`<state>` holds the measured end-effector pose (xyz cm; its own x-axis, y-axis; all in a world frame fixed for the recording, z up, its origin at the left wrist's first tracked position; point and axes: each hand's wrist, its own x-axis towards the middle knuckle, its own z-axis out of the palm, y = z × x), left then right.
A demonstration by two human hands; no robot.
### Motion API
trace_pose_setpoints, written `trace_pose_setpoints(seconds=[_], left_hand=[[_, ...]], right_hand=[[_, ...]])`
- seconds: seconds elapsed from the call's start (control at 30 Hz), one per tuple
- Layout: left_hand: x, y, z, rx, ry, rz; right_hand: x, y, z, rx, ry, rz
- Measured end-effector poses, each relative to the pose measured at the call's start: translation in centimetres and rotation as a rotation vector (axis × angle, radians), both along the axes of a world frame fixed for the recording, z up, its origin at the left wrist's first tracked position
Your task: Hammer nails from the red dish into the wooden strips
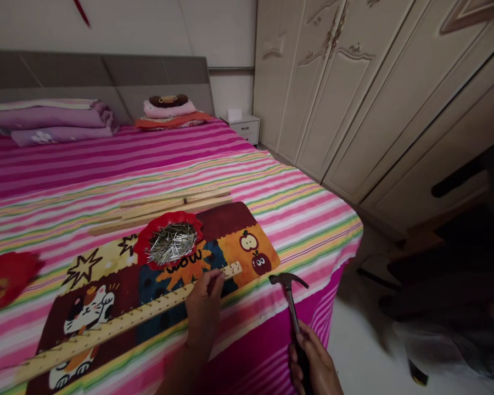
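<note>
My left hand (pixel 206 296) is closed in a pinch over a long pale wooden strip (pixel 146 311), near its right end. Its fingertips mostly hide the nail between them. Several nails stand upright or tilted along the strip, on both sides of the hand. My right hand (pixel 313 359) is wrapped round the dark handle of a claw hammer (pixel 290 291), off the bed's near edge. The hammer's head points up and is apart from the strip. Beyond my left hand, a red scalloped dish (pixel 142 247) holds a heap of loose nails (pixel 173 244).
The strip and dish lie on a cartoon-printed mat (pixel 247 219) on a striped bed (pixel 296 192). Behind the dish lie several wooden strips (pixel 160 207). Another red dish (pixel 10 277) is at left. Folded bedding (pixel 61 120) lies near the headboard; a wardrobe (pixel 333 93) stands to the right.
</note>
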<state>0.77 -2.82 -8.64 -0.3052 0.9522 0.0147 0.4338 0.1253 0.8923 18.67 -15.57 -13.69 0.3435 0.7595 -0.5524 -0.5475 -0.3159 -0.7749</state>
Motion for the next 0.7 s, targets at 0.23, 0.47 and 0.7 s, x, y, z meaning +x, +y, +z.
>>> trace_pose_setpoints(seconds=[0.23,0.47,0.7], left_hand=[[0.5,0.1,-0.2,0.006,0.033,-0.001],[0.5,0.3,-0.6,0.048,0.139,-0.033],[0.6,0.2,-1.3,0.076,0.195,-0.054]], right_hand=[[0.0,0.0,-0.1,0.006,0.019,-0.001],[-0.1,0.0,-0.5,-0.015,-0.004,-0.015],[-0.6,-0.8,1.4,-0.075,-0.102,-0.03]])
